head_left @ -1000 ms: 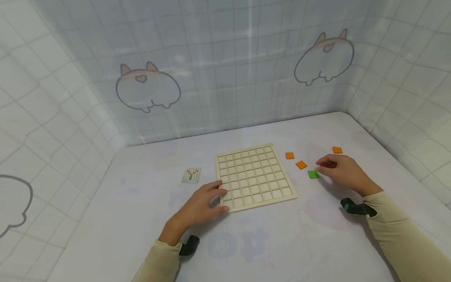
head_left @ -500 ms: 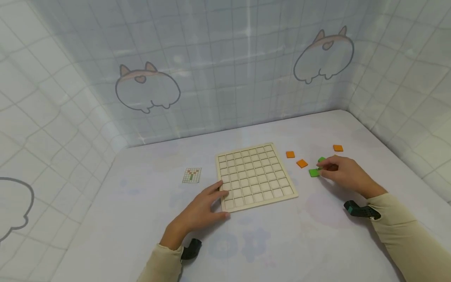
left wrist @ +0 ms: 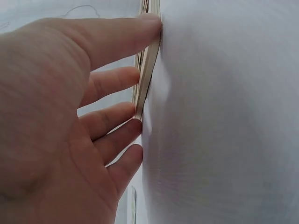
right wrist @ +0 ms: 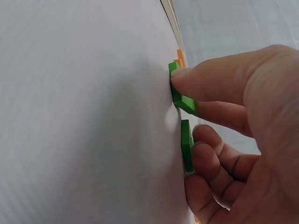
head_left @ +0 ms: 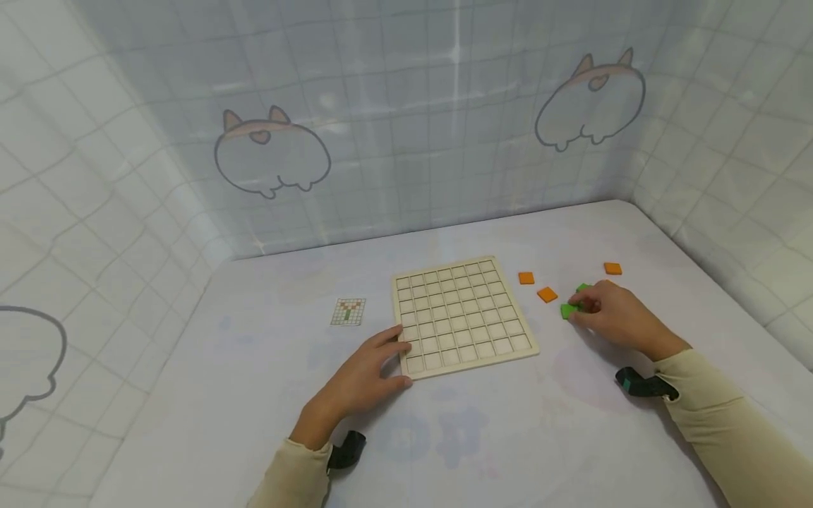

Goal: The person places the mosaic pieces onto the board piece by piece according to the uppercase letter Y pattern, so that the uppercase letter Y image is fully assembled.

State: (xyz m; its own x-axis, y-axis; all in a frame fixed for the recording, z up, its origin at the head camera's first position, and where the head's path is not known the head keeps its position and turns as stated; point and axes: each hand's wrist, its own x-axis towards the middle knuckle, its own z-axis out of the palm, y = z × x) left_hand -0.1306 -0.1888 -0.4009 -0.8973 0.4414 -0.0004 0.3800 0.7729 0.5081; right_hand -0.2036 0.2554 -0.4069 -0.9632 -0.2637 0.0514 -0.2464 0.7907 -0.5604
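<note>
A pale wooden board [head_left: 459, 317] with a grid of square recesses lies mid-table. My left hand [head_left: 358, 377] rests at its near left corner, fingertips and thumb touching the edge with fingers extended. To the board's right, my right hand [head_left: 625, 324] is low over green square tiles. In the right wrist view, thumb and index finger pinch a tilted green tile [right wrist: 188, 104], the thumb tip overlapping a green tile [right wrist: 174, 91] that lies against the table. Another green tile [right wrist: 186, 144] lies beside the curled other fingers. In the head view, fingers partly hide the tiles.
Orange tiles [head_left: 526, 278] lie scattered right of the board, one [head_left: 612, 269] farther off beyond the right hand. A small card [head_left: 348, 311] with a printed coloured grid pattern lies left of the board. Tiled-pattern sheeting walls [head_left: 419, 141] enclose the table's back and sides.
The right hand has come down closer to the green tiles, its fingers drawing in at them; a second green tile now shows behind the fingers. The left hand stays at the board.
</note>
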